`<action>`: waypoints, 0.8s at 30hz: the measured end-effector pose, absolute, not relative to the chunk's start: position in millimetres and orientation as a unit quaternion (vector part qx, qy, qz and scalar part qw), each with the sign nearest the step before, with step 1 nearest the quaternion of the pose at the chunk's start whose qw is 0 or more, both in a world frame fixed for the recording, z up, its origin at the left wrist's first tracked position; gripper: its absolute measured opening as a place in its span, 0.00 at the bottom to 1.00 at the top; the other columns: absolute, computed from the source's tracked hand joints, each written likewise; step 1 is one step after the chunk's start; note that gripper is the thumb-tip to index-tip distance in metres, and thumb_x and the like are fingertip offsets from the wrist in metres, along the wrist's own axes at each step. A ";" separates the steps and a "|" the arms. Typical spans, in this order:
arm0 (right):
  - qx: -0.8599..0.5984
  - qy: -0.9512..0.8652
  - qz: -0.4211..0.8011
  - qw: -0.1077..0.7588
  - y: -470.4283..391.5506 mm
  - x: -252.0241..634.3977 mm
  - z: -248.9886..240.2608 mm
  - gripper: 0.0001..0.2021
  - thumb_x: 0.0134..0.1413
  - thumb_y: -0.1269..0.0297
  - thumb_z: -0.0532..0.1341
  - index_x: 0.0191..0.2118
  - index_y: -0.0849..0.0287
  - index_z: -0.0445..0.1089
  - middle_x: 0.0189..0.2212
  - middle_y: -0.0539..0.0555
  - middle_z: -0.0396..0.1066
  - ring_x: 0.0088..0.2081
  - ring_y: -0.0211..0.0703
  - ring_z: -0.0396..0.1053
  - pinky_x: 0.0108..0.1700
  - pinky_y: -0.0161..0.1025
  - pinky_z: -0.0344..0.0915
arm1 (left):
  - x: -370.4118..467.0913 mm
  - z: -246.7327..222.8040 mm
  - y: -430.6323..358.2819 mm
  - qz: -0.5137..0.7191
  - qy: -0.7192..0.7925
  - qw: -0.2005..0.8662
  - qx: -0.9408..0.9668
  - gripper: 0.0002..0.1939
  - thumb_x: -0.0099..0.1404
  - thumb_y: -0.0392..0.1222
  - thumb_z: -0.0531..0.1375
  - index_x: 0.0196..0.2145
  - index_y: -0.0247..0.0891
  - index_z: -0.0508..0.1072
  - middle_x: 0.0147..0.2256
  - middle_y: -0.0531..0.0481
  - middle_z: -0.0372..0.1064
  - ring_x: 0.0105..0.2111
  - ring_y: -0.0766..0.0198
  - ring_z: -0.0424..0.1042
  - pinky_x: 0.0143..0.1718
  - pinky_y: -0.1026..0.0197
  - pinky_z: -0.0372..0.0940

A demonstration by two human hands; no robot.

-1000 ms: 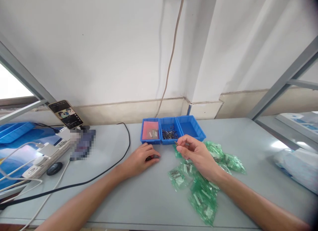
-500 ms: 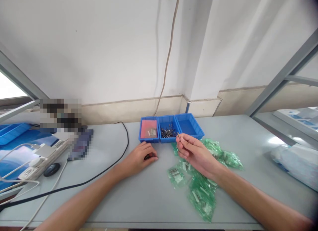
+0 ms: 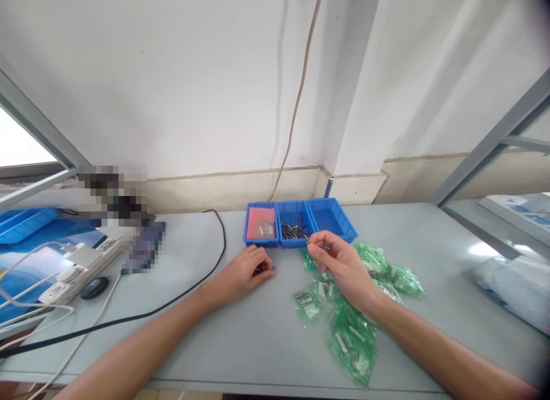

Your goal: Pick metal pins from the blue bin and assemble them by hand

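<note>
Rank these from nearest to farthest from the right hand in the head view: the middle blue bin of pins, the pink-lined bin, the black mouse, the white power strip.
From the right hand:
1. Middle blue bin of pins, just beyond the fingertips.
2. Pink-lined bin, one bin further left.
3. Black mouse, far left on the table.
4. White power strip, left of the mouse; these last two are nearly level.

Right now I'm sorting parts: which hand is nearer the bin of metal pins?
Right. The right hand is just in front of the bin of metal pins; the left hand rests on the table lower left of it.
</note>
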State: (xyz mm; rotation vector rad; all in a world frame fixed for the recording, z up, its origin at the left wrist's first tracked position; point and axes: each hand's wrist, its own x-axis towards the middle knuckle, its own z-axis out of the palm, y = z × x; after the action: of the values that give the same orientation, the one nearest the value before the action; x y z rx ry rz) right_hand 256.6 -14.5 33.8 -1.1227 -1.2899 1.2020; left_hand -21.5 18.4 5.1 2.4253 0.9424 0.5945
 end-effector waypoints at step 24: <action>-0.377 -0.465 0.653 0.465 -15.1 257.6 41.2 0.17 0.64 0.45 0.69 0.41 0.55 0.73 0.31 0.48 0.64 0.26 0.37 0.50 0.30 0.39 0.50 | -21.7 3.9 17.9 0.220 0.338 0.233 0.885 0.07 0.80 0.44 0.58 0.45 0.41 0.74 0.40 0.48 0.71 0.42 0.58 0.69 0.46 0.57 0.66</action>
State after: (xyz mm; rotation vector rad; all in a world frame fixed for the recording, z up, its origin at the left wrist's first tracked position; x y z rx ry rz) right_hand 257.6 -15.1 41.2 -0.9250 -1.1415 1.6039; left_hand -21.7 17.9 3.9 2.4300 0.9295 0.6054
